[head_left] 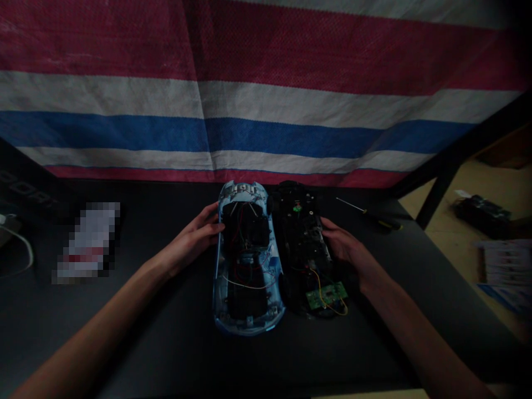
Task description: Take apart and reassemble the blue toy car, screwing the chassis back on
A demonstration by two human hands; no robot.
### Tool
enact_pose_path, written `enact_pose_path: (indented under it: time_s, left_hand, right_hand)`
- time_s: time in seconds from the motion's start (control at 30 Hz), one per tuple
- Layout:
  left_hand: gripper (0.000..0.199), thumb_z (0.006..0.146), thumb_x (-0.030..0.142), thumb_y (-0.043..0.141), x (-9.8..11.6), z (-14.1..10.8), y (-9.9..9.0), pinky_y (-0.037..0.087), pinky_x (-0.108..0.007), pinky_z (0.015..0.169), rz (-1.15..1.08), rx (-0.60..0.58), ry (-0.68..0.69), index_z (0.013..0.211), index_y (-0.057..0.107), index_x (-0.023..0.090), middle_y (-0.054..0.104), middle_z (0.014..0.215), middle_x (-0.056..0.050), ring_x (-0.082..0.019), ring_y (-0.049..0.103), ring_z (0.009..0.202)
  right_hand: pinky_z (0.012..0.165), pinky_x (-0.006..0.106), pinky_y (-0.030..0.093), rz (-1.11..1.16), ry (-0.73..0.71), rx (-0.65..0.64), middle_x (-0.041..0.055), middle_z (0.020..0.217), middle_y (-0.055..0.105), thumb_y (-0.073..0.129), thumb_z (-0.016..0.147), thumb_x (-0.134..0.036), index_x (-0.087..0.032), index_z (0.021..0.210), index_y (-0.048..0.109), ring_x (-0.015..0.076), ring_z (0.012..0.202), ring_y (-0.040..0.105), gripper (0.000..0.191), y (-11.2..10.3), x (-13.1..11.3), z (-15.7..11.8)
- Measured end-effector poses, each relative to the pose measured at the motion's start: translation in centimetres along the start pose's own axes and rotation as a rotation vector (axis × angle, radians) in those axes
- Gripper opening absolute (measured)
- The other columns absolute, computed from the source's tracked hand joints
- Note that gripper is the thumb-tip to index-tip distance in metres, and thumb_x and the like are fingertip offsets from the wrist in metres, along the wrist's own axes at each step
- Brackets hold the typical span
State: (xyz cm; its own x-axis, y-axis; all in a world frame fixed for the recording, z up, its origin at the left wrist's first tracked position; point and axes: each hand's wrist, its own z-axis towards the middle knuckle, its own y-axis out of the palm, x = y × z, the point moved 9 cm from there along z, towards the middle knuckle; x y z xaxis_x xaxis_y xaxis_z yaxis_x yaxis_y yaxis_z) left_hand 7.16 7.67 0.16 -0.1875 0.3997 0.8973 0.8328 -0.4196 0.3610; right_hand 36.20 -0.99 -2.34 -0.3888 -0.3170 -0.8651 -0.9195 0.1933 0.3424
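A blue toy car body shell [273, 266] lies on the dark table with its hollow inside facing up, loose wires crossing it. My left hand [201, 233] grips its left side, the thumb over the rim. Right beside the shell is the black toy car chassis [301, 238]. My right hand [343, 244] holds the chassis by its right edge, the fingertips partly hidden behind it. A green circuit board [327, 296] with a yellow wire sits at the chassis's near end.
A screwdriver [380, 220] with a dark and yellow handle lies right of the chassis. A blurred-out flat item [91, 238] and a white cable [29, 249] are on the left. Behind the table [166, 332] hangs a striped sheet [249, 133]. Several items lie on the floor at right.
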Motion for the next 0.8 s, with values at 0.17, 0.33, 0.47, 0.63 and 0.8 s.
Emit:
enact_pose_path:
  time_s: [0.17, 0.33, 0.47, 0.63, 0.8]
  left_hand:
    - [0.064, 0.083, 0.030, 0.079, -0.09, 0.04, -0.10, 0.049, -0.043, 0.105, -0.012, 0.017, -0.009, 0.142, 0.056, 0.032, 0.066, 0.140, -0.005, -0.031, 0.061, 0.127]
    - [0.059, 0.083, 0.029, 0.078, 0.07, 0.06, 0.02, 0.049, -0.044, 0.105, 0.002, 0.012, 0.005, 0.139, 0.058, 0.031, 0.068, 0.136, -0.006, -0.031, 0.062, 0.125]
    - [0.058, 0.082, 0.030, 0.080, 0.13, 0.13, 0.03, 0.048, -0.044, 0.105, 0.010, 0.014, 0.013, 0.136, 0.060, 0.032, 0.072, 0.128, -0.004, -0.031, 0.064, 0.122]
    - [0.059, 0.080, 0.032, 0.081, 0.24, -0.01, 0.38, 0.047, -0.048, 0.107, 0.012, 0.008, 0.014, 0.136, 0.061, 0.031, 0.073, 0.125, -0.005, -0.032, 0.064, 0.121]
    - [0.060, 0.081, 0.031, 0.080, 0.28, -0.11, 0.42, 0.046, -0.050, 0.109, 0.024, 0.010, 0.018, 0.137, 0.059, 0.030, 0.069, 0.135, -0.006, -0.034, 0.060, 0.128]
  right_hand:
    - [0.099, 0.049, 0.055, -0.024, 0.009, 0.028, 0.0000, 0.123, 0.077, 0.068, 0.083, -0.031, -0.033, 0.124, 0.069, 0.0308, 0.120, 0.068, 0.041, -0.35, 0.20, 0.17]
    - [0.099, 0.049, 0.055, -0.027, -0.007, 0.018, 0.0003, 0.127, 0.076, 0.069, 0.082, -0.032, -0.033, 0.125, 0.068, 0.0315, 0.122, 0.067, 0.043, -0.31, 0.09, 0.11]
    - [0.098, 0.048, 0.056, -0.036, -0.016, 0.040, 0.0005, 0.125, 0.076, 0.069, 0.082, -0.033, -0.032, 0.126, 0.068, 0.0313, 0.120, 0.068, 0.044, -0.60, 0.12, 0.12]
    - [0.099, 0.046, 0.056, -0.045, -0.017, 0.046, -0.0004, 0.125, 0.077, 0.069, 0.082, -0.031, -0.032, 0.125, 0.069, 0.0306, 0.121, 0.068, 0.043, -0.83, 0.21, 0.17]
    - [0.101, 0.048, 0.056, -0.043, -0.021, 0.040, -0.0010, 0.124, 0.077, 0.069, 0.083, -0.031, -0.033, 0.122, 0.071, 0.0312, 0.123, 0.068, 0.040, -0.98, 0.20, 0.18]
